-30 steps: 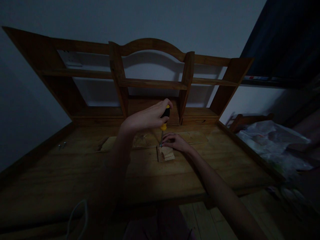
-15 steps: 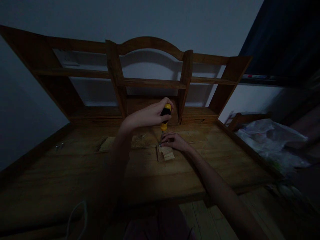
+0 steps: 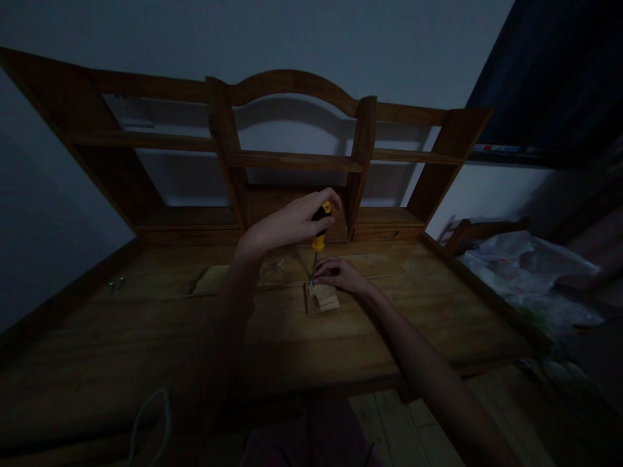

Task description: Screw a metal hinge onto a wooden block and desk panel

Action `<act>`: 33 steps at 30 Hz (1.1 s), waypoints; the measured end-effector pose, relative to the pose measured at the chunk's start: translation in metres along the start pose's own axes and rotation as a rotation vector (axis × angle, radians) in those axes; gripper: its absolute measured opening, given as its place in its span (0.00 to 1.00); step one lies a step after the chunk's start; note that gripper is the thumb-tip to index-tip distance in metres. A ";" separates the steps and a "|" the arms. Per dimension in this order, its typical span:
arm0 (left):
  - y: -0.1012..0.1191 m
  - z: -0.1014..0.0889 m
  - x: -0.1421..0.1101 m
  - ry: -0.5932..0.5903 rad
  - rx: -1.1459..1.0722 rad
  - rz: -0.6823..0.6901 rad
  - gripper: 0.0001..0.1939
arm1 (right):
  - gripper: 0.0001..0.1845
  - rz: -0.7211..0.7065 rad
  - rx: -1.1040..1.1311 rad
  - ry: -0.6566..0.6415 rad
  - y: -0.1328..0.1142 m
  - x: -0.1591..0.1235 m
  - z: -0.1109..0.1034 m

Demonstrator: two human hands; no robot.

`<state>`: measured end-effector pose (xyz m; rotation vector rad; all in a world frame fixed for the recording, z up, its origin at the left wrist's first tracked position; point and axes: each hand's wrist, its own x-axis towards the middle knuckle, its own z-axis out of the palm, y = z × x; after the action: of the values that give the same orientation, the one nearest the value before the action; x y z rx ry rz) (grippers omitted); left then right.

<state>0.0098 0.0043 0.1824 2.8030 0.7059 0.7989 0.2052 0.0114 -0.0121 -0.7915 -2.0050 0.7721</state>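
Note:
My left hand (image 3: pixel 299 219) is closed on the handle of a yellow and black screwdriver (image 3: pixel 318 242), its index finger arched over the top. The screwdriver stands nearly upright, its metal shaft pointing down at the edge of a small, broken-edged wood piece (image 3: pixel 325 298). Beside the tip, my right hand (image 3: pixel 342 275) rests low with its fingers pinched together. Whatever sits between those fingertips is too small and dark to make out. Behind the hands lies a longer wood strip (image 3: pixel 271 273), partly covered by my left forearm.
The wooden desk (image 3: pixel 282 350) carries a shelf unit (image 3: pixel 292 161) along its back. Two small metal screws (image 3: pixel 117 284) stand at the left. Beyond the right edge is a clear plastic bag (image 3: pixel 525 266) by a chair. A pale cable (image 3: pixel 150 415) loops at the lower left.
The fingers of my left hand have shifted on the handle, the index finger lifting and the yellow end turning slightly. My right hand and the wood piece stay nearly in place.

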 end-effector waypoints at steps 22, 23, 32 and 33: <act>-0.003 0.000 -0.004 0.125 0.186 -0.250 0.19 | 0.10 0.005 0.016 -0.004 -0.002 0.000 0.000; -0.004 0.001 -0.004 0.126 0.172 -0.238 0.18 | 0.10 0.010 0.015 -0.005 -0.003 0.000 0.000; -0.016 -0.012 -0.011 -0.068 -0.077 -0.127 0.21 | 0.10 0.007 0.019 -0.010 -0.005 0.000 -0.001; -0.016 -0.013 -0.011 -0.064 -0.074 -0.127 0.21 | 0.10 0.015 0.017 -0.012 -0.006 0.000 -0.001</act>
<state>-0.0120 0.0129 0.1843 2.6741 0.8164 0.6949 0.2048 0.0077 -0.0072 -0.7942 -2.0032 0.8029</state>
